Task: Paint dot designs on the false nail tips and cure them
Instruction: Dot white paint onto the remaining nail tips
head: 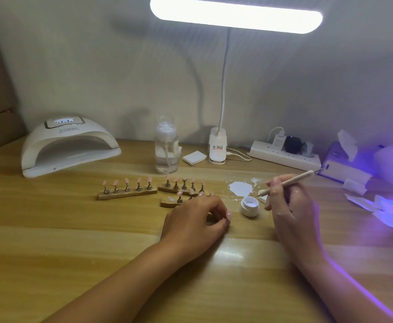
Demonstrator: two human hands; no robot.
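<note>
Nail tip (228, 215), pinched by the left hand (191, 217), sat near-left of the dotting pen (292, 181) gripped by the right hand (291, 213).

We can read only "SUN", in grey letters on the front of the white dome-shaped plastic curing lamp (69, 148), just under its lit display (64, 121), whose digits blur together. The red-printed sticker (217, 148) on the white desk-lamp clip base (217, 157) and the paper label (175, 148) on the clear plastic bottle (165, 155) are too small for us to read.

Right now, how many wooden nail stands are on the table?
3. One stand lies at the left, one in the middle behind, one in front, partly under the left hand.
</note>
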